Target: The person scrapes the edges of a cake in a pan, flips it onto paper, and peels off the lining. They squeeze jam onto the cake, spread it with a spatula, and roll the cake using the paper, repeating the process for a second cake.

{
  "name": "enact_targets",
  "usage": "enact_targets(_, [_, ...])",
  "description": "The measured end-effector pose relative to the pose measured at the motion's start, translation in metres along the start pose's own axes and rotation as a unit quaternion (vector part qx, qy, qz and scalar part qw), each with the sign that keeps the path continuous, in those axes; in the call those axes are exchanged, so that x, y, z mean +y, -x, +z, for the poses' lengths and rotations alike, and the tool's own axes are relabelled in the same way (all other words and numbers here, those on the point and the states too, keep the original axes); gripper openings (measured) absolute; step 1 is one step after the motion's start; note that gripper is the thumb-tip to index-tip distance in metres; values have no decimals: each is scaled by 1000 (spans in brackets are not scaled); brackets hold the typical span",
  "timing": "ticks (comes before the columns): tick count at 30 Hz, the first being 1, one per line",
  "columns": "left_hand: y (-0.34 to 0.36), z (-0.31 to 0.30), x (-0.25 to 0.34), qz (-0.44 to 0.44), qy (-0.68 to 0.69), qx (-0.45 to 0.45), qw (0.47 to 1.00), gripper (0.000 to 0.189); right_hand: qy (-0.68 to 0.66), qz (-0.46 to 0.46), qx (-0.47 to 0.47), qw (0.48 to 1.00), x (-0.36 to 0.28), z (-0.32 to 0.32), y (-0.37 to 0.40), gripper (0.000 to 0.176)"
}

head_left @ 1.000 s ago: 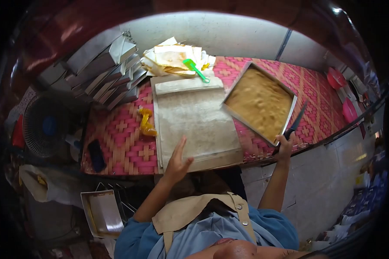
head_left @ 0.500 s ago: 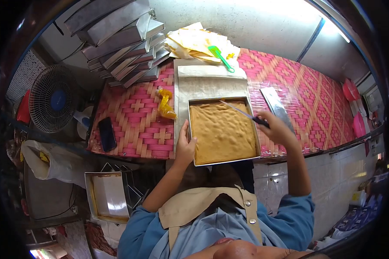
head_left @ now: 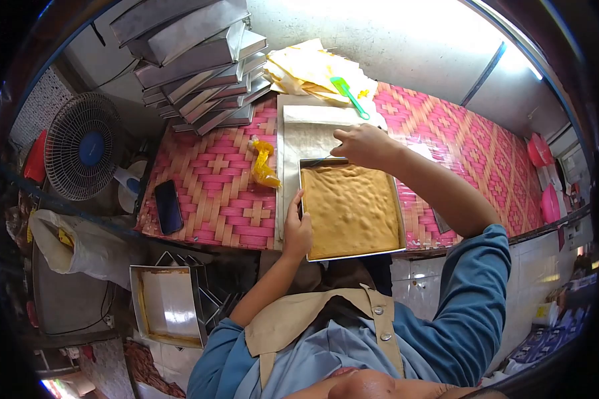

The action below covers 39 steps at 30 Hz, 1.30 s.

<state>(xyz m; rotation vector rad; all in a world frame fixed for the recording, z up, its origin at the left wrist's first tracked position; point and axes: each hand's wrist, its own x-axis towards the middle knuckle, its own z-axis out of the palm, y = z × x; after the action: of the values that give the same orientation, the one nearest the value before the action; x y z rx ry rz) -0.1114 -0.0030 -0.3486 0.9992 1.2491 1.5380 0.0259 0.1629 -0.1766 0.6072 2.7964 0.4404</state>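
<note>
A square metal pan holds a flat golden-brown cake (head_left: 353, 213) at the table's front edge. My left hand (head_left: 299, 229) grips the pan's left wall, its fingers along the outside. Over the pan's far edge, my right hand (head_left: 366, 146) is closed round the knife's handle, most of which the hand hides. The thin blade (head_left: 323, 159) reaches left from it, near the pan's far left corner. Under and behind the pan lies a pale paper-covered board (head_left: 306, 139).
Stacked metal pans (head_left: 206, 66) stand at the back left. A yellow bag (head_left: 265, 163), a phone (head_left: 168, 207), a green spatula (head_left: 349, 95) and yellowed papers (head_left: 313, 70) lie on the pink woven-pattern table (head_left: 226, 179). A fan (head_left: 90, 147) is at left; below are empty pans (head_left: 170, 302).
My right hand has moved from the pan's right side up and left to its far edge, carrying the knife. The pan and my left hand appear slightly farther right in view.
</note>
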Motion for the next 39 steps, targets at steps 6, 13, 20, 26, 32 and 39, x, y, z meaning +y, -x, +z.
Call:
enact_targets(6, [3,5,14,12,27,19,999,51,-11,47,-55,997,45,2,51,13])
enact_targets(13, [-2,4,11,31,8,12,999,51,137,118,-185,966,29,-22,68,13])
enact_targets(20, [2,9,12,19,61,22,998,48,-3,239,-272,932,-14,-10,66,18])
enact_targets(26, [2,9,12,32,41,50,997,44,-84,193,-340,916,-59,-59,139,16])
enact_targets(32, [2,9,11,33,73,53,995,44,-107,186,-385,898,-61,-93,162,17])
enact_targets(39, [0,7,9,36,83,50,995,44,-228,19,-182,956,-105,-99,124,26])
